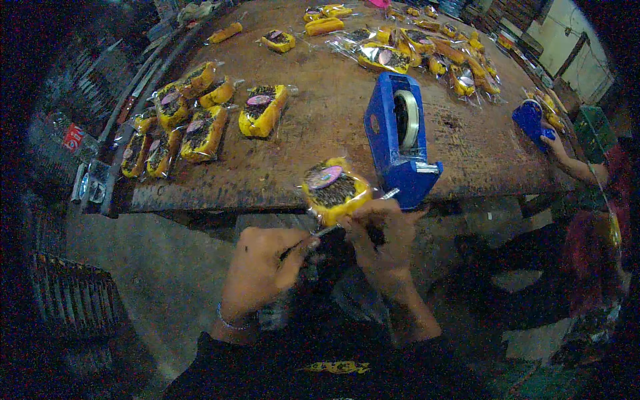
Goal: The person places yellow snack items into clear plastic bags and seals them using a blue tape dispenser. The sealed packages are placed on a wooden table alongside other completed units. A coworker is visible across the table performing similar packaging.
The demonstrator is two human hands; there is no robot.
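Just off the table's front edge I hold a yellow bread bun [335,191] in a clear plastic wrapper, with dark sprinkles and a pink oval label on top. My left hand [263,267] is closed, its thumb and finger pinching the wrapper's near end. My right hand [385,237] pinches at the same end from the other side, close under the bun. A small pale strip, perhaps tape, shows by its fingers. Right beside that hand stands a blue tape dispenser [393,133] with a roll of clear tape [407,120].
Several wrapped buns [203,133] lie at the left of the wooden table [320,127]. A larger heap of wrapped buns [420,50] fills the far right. At the right edge another person's hand [552,141] touches a second blue dispenser [531,123], near a green crate [593,133].
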